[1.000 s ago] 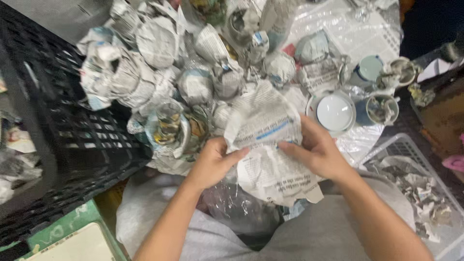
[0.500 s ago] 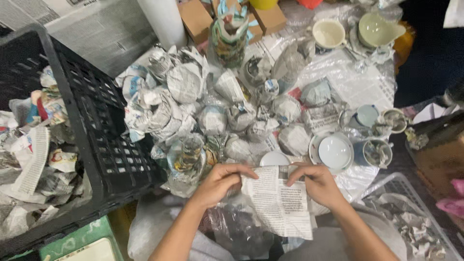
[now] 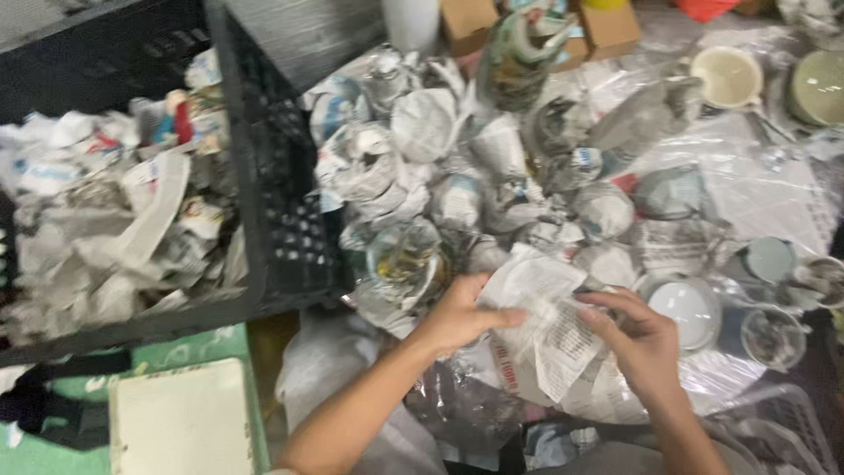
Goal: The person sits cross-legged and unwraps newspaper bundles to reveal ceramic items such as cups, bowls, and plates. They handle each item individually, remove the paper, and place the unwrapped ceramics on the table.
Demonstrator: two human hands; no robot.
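Note:
Both my hands are closed around a bundle of crumpled newspaper (image 3: pixel 545 317) low in the middle of the view. My left hand (image 3: pixel 462 312) grips its left side with the thumb across the front. My right hand (image 3: pixel 637 339) presses in from the right, fingers curled on the paper. What is inside the paper is hidden. Just beyond my hands lies a pile of newspaper-wrapped pieces (image 3: pixel 457 176). A small white bowl (image 3: pixel 686 303) sits right of my right hand.
A black plastic crate (image 3: pixel 272 211) full of crumpled newspaper stands at the left. Cups and bowls (image 3: pixel 730 75) rest on clear plastic sheeting at the right. Cardboard boxes (image 3: pixel 607 26) sit at the back. A white-lidded box (image 3: pixel 185 422) lies at the lower left.
The flat newspaper sheet has been folded and bunched into a crumpled bundle between my hands. The view has swung left, bringing more of the black crate into sight.

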